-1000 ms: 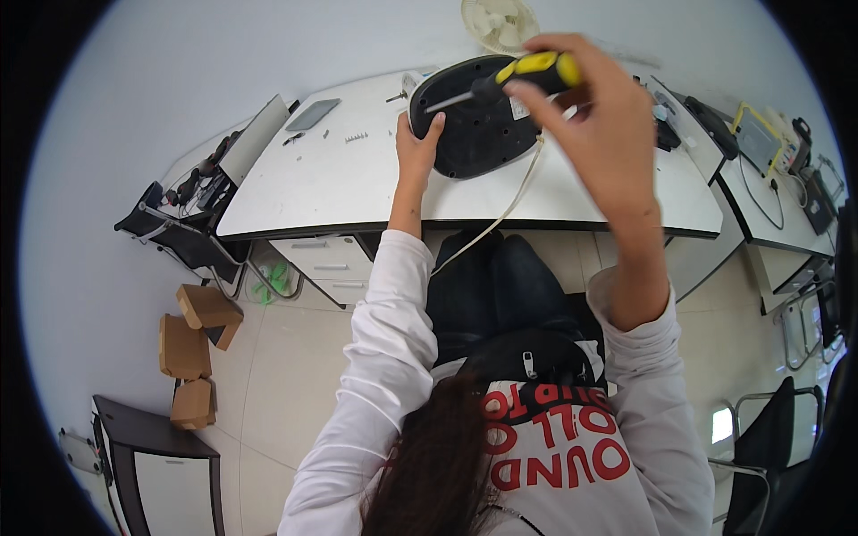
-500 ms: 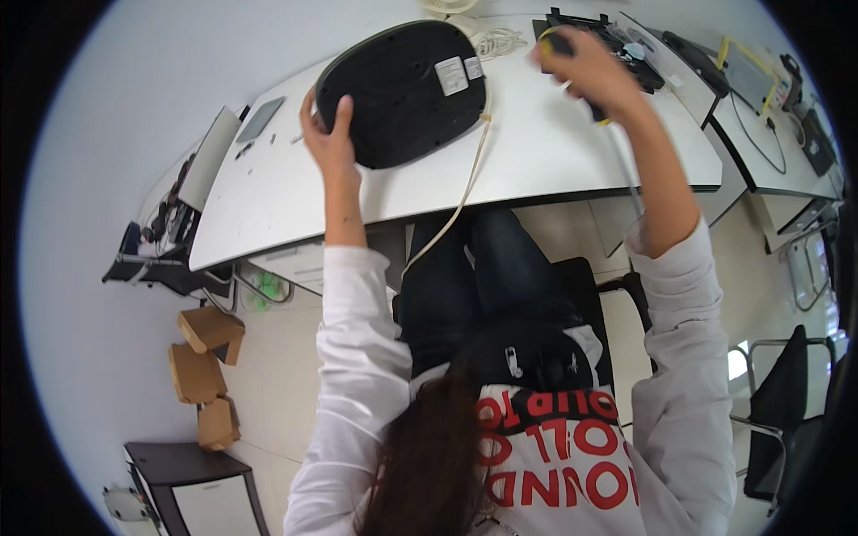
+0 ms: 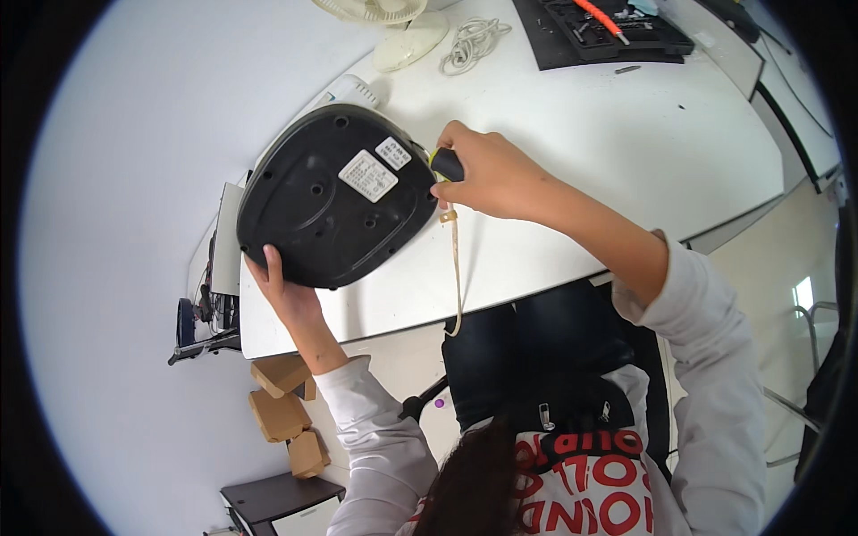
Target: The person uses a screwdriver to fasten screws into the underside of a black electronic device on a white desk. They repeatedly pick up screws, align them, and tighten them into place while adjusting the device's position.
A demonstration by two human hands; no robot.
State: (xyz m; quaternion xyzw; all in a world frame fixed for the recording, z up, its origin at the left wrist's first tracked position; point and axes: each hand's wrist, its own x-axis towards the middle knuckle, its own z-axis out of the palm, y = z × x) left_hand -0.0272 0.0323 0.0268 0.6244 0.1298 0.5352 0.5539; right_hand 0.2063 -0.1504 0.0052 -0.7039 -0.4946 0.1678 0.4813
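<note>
An oval appliance (image 3: 295,219) stands tilted on the white desk, its black underside with two white labels and several screw holes facing me. My left hand (image 3: 284,288) grips its lower left edge, thumb on the black underside and the other fingers hidden behind. My right hand (image 3: 487,174) is closed around a screwdriver with a black-and-yellow handle (image 3: 447,164), right beside the appliance's right edge; the shaft and tip are hidden. A yellowish cord or tube (image 3: 457,277) hangs from near that edge over the desk's front.
At the back stand a cream fan (image 3: 411,40) and a coiled white cable (image 3: 474,45). A black tool case (image 3: 617,40) with an orange flexible shaft (image 3: 601,18) lies back right, a small metal bit (image 3: 627,69) near it. Cardboard boxes (image 3: 279,415) sit on the floor at left.
My right hand has brought the screwdriver from the right side over to the appliance's right edge. The head view has shifted, so the appliance appears lower and further left.
</note>
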